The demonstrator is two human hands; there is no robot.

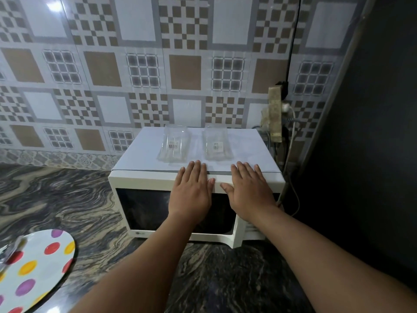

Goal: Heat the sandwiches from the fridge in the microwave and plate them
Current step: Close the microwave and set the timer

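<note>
white microwave (158, 184) sitting on the counter, dark-windowed door closed. two clear plastic sandwich boxes up on its top, side by side and apart: left box (174, 143), right box (216, 143), each showing a barcode label. polka-dot plate (42, 265) lying down left.

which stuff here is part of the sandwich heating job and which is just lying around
Part of the job:
microwave
two clear containers on top of it
polka-dot plate

Just there:
wall socket with plugs
taped strip
</note>
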